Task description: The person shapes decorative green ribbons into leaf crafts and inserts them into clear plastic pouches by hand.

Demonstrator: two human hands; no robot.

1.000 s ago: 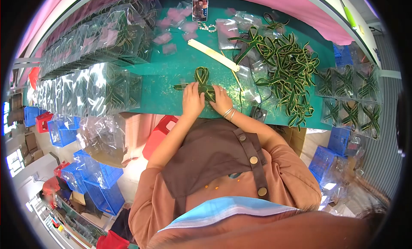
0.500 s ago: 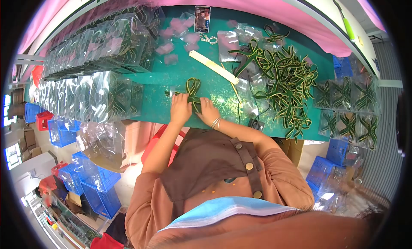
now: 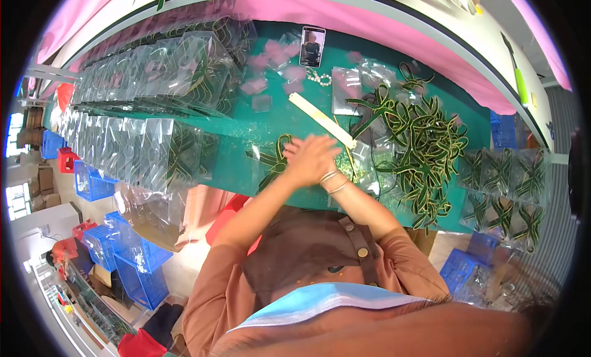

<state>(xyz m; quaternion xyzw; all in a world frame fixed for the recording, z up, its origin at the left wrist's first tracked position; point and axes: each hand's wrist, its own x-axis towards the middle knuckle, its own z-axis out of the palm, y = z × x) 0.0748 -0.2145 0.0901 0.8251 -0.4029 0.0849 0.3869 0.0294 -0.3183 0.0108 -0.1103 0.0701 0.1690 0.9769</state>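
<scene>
My left hand [image 3: 313,155] lies across my right hand, its blurred fingers stretched to the right. My right hand [image 3: 292,149] is mostly covered; its spread fingertips show at the left, beside the loop of a green ribbon bow [image 3: 269,161] with yellow edges. The bow lies on the green tabletop [image 3: 237,138], partly behind my left hand and forearm, and I see neither hand gripping it. Bracelets circle my right wrist. Just beyond the hands, a pale yellow ruler-like strip [image 3: 321,119] lies at a slant.
A heap of similar ribbon bows [image 3: 428,148] covers the right of the table. Rows of clear packets [image 3: 154,148] stand on the left. At the back are a phone [image 3: 313,47], a beaded string [image 3: 319,77] and pink slips [image 3: 277,52]. Bagged bows [image 3: 502,200] hang at the right edge.
Both hands have come off the bow, which they were holding at its middle, and moved right to overlap each other. The whole view has shifted slightly downward and right.
</scene>
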